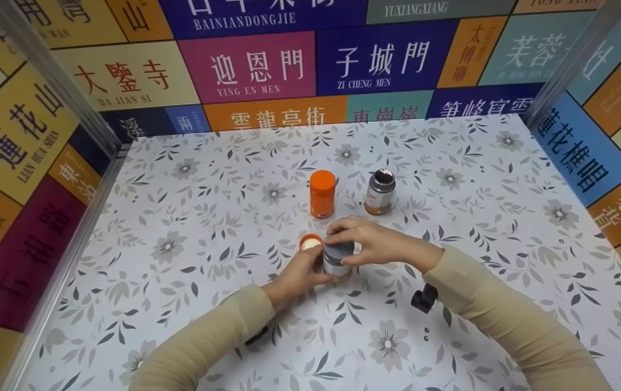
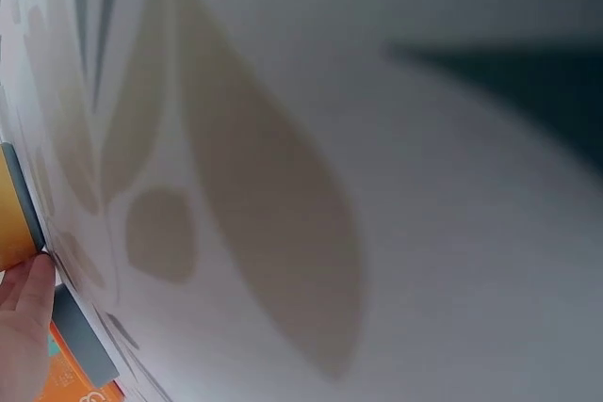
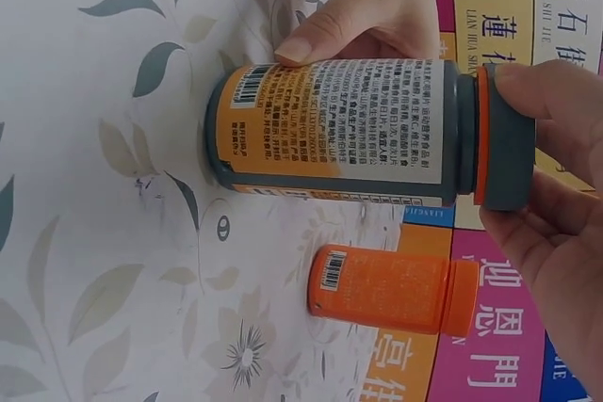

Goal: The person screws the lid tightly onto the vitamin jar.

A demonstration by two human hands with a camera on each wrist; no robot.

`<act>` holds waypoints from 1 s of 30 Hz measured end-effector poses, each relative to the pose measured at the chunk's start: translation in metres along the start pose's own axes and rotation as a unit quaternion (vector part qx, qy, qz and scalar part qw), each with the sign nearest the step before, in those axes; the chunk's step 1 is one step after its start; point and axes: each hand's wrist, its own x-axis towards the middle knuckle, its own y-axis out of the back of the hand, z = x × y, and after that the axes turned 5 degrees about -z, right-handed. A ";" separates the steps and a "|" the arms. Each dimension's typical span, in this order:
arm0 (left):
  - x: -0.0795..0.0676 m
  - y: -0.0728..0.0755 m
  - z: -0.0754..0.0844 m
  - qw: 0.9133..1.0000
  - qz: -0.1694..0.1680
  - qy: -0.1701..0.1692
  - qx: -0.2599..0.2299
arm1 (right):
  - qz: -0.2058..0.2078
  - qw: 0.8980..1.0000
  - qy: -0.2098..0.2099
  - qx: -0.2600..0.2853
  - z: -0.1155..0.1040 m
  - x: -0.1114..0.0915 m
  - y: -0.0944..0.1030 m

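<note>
Upright on the table stands a grey bottle [image 1: 338, 266] with an orange and white label, closed by a grey lid [image 3: 509, 152] with an orange lower edge. My left hand [image 1: 300, 273] holds the bottle's body from the left, its thumb lying against the label in the right wrist view. Curled round the lid are the fingers and thumb of my right hand [image 1: 367, 241]. An orange-rimmed, pale-centred round piece [image 1: 310, 242], which looks like an upturned lid, lies behind my left hand and is partly hidden.
Behind the hands stand a capped all-orange bottle [image 1: 322, 194] and, right of it, a grey bottle with an uncovered mouth [image 1: 380, 194]. The table [image 1: 207, 217] has a white floral cover. Panels with lettering [image 1: 250, 68] rise at its back and sides.
</note>
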 end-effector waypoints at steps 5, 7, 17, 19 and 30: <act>0.001 0.000 0.001 1.000 -0.012 0.009 -0.009 | 0.005 1.000 -0.018 0.000 0.000 -0.001 -0.001; 0.002 0.000 0.001 1.000 -0.014 0.013 -0.011 | 0.010 1.000 -0.023 0.000 -0.001 -0.002 -0.002; 0.002 0.000 0.001 0.999 -0.010 0.028 -0.021 | 0.030 0.998 -0.047 -0.007 -0.005 -0.001 -0.006; 0.002 -0.001 0.002 0.999 -0.011 0.031 -0.025 | 0.051 0.998 -0.043 -0.012 -0.005 -0.002 -0.010; 0.002 -0.002 0.001 1.000 0.003 0.013 -0.018 | 0.120 0.990 -0.075 -0.020 -0.010 -0.005 -0.020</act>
